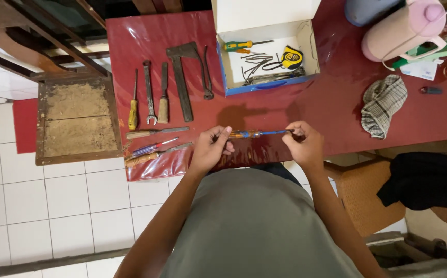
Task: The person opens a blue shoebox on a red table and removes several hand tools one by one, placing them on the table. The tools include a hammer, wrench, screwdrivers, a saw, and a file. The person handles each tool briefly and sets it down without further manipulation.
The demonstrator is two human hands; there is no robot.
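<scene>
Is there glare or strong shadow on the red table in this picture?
Head view: the glossy red table cover shows pale glare streaks near its left part; a soft dark shadow lies just above the screwdriver held between left hand and right hand; focus is sharp.

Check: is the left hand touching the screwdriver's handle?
Touching. The head view shows the left hand with its fingers pinched on the screwdriver at its handle end.
</scene>
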